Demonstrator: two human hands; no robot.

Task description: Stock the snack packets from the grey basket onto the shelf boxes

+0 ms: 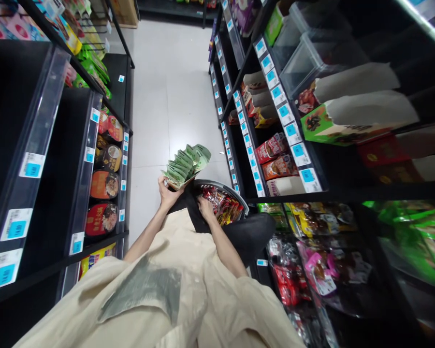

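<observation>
My left hand [167, 193] grips the underside of a small carton filled with several green snack packets [186, 163], held up over the aisle floor. My right hand [206, 208] reaches down into a dark shopping basket [227, 187] full of red packets [223, 205]; its fingers curl among the packets, and what they hold is hidden. The basket sits low in front of me, beside my dark trouser leg [252, 231]. My beige shirt fills the bottom of the view.
Black shop shelves line both sides of a narrow grey-tiled aisle [166, 96]. Round bowl meals [105, 186] stand on the left shelves. Boxed snacks [275, 154] and hanging bags [311, 261] fill the right shelves. Blue price tags run along the shelf edges.
</observation>
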